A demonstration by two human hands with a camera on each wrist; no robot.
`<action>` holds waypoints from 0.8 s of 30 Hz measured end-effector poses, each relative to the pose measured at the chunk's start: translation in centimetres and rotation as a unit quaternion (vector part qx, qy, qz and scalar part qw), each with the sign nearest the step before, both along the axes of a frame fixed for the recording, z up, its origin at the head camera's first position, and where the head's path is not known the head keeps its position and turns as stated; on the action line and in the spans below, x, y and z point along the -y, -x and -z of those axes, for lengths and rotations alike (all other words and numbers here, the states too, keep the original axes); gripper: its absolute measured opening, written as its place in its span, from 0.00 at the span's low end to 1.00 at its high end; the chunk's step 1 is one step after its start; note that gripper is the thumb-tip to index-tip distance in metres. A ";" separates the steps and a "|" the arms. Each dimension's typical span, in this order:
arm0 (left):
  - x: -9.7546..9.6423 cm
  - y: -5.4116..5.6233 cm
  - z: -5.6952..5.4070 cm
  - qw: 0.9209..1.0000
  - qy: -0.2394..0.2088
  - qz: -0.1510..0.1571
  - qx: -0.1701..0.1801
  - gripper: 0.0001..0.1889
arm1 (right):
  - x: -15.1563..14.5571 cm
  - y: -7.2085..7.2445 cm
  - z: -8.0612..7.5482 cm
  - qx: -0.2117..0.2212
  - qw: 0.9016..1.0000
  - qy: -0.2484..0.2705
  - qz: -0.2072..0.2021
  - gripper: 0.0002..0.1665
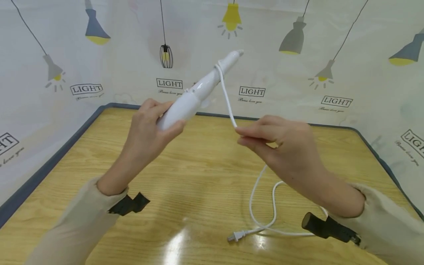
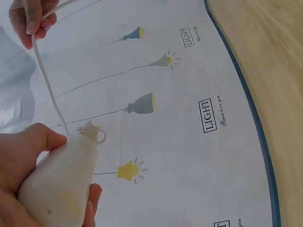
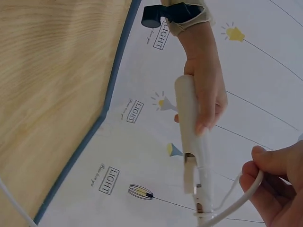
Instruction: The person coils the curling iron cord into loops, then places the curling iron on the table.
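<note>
Over the bench (image 1: 198, 165), toward its far edge and left of the middle, we record the following.

Item: one white appliance (image 1: 202, 88), long and tapered, raised clear of the bench top. We list its long axis as slanting upward from the left grip, away toward the far edge and to the right, narrow end foremost.

Item: left grip (image 1: 145, 123), grasping the thick end, thumb on one side and fingers on the other.

Item: right grip (image 1: 285, 145), pinching a white cord (image 1: 227, 97) between thumb and fingers, to the right of the appliance and apart from it.

Item: one turn of cord around the narrow half. From it we trace a nearly straight length down and rightward to the right grip, lying across the long axis. We judge this crossing the governing relation. The right wrist view shows the right grip nearer to the turn than the left; the head view puts the two about even.

Item: remaining cord, looped loosely on the bench right of the middle, with its plug (image 1: 237, 236) pointing toward the left edge.

Item: lamp-printed backdrop (image 1: 205, 40), standing beyond the far edge and both far corners.
</note>
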State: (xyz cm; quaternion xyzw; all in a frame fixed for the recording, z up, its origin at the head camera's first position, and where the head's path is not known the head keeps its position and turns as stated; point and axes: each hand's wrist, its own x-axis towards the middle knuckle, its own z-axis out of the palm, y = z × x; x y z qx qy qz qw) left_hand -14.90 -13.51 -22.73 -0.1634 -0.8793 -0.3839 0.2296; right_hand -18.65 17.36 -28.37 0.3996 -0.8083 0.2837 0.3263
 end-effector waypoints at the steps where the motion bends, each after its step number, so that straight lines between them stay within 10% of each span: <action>1: 0.0 0.0 0.0 1.000 -0.005 -0.002 -0.001 0.23 | 1.7 -2.1 -2.0 0.001 1.000 0.011 -0.011 0.18; 6: 0.4 0.0 0.1 0.999 -0.045 0.008 -0.003 0.22 | 5.7 -7.0 -6.5 0.019 0.996 0.076 -0.045 0.13; 14: 1.2 -0.5 -0.3 0.992 -0.110 0.052 0.036 0.20 | 3.8 -5.4 -4.5 0.071 0.982 0.169 -0.041 0.15; 24: 1.1 -1.7 -0.7 0.970 -0.185 0.130 0.089 0.19 | 2.5 -3.6 -2.8 0.139 0.932 0.319 -0.104 0.10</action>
